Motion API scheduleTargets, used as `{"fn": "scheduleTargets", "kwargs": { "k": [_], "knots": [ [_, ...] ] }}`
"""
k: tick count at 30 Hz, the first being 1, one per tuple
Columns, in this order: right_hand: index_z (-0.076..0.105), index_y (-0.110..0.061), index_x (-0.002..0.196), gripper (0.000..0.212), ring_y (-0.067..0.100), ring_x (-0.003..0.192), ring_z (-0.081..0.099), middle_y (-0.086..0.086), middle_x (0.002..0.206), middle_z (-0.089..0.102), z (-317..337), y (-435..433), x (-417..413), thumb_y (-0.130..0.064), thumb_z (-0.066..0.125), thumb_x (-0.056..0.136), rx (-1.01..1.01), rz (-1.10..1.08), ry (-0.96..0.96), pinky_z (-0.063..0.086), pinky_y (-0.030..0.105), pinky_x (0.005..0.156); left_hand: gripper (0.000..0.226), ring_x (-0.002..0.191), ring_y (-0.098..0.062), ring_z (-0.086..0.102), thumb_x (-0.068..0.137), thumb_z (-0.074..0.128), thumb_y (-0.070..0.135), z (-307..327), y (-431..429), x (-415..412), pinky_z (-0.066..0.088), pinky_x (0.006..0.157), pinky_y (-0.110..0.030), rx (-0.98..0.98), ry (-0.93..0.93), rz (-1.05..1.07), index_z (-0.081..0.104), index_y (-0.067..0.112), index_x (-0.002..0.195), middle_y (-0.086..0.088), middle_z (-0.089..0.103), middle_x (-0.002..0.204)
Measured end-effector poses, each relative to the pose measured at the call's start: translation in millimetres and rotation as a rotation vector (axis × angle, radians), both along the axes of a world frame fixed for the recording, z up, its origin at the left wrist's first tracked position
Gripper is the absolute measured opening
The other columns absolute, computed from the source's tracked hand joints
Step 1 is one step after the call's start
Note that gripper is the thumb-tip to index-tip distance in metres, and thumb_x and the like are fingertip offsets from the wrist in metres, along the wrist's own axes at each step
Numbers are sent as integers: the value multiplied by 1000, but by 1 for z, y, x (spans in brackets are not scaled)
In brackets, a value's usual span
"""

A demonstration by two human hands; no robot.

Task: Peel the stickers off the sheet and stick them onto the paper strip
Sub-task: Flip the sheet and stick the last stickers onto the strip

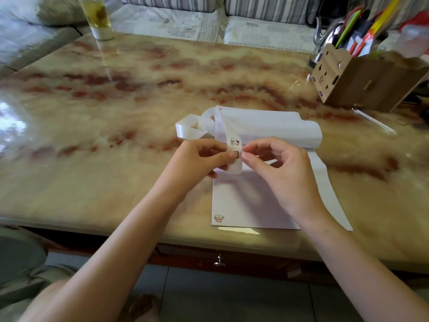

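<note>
A white sticker sheet (pixel 241 201) lies flat on the marble table, with one small cartoon sticker (pixel 219 218) left at its near left corner. A long white paper strip (pixel 202 126) curls in loops above it. My left hand (pixel 197 162) pinches the strip's free end, which hangs upright. One sticker (pixel 234 141) sits on the strip. Just below it a second sticker (pixel 236 155) is under the fingertips of my right hand (pixel 281 168), pressed against the strip. A curled white backing sheet (pixel 290 129) lies behind my hands.
A cardboard pen holder (pixel 362 82) full of pens stands at the far right. A glass bottle (pixel 98 18) is at the far left edge of the table (pixel 116 135). A loose white paper band (pixel 329 189) trails along the sheet's right side.
</note>
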State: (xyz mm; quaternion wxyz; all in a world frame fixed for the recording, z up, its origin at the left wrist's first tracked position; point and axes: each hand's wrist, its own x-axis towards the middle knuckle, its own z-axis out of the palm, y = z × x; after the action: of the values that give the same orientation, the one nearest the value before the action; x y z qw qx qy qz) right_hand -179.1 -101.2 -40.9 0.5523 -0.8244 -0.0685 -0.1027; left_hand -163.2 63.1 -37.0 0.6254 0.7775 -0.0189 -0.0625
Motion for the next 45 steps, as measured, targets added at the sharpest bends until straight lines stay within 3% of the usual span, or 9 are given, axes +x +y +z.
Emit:
{"fn": "scheduleTargets", "kwargs": {
  "k": [12,21,37,45],
  "knots": [
    [74,-18,88,7,1,75,63,-11,82,71,-4,0,-2,-14,72,83,-65,-21,-119,45,9,65,17,71,-1,67,82,73,16,1,-1,0,52,63,-13,-78,75,-65,73,10,98,3,74,81],
    [72,-11,92,9,9,77,63,-4,84,71,-7,-1,-2,-10,72,83,-149,-1,-245,50,12,68,21,73,-3,69,91,62,27,4,-3,-1,55,65,-17,-109,122,-44,74,11,100,3,75,83],
    [73,-15,87,5,6,74,61,-6,82,71,-7,-2,-1,-12,72,83,-135,10,-145,44,9,65,18,68,0,67,90,64,24,0,-5,-1,53,64,-13,-83,46,-17,76,9,93,6,74,75],
    [72,-14,87,5,6,74,62,-8,81,70,-9,-1,-1,-12,73,82,-116,-3,-187,48,12,67,21,70,-2,63,91,63,24,-2,-6,-1,57,75,-19,-134,92,-22,74,7,99,3,70,79]
  ]
}}
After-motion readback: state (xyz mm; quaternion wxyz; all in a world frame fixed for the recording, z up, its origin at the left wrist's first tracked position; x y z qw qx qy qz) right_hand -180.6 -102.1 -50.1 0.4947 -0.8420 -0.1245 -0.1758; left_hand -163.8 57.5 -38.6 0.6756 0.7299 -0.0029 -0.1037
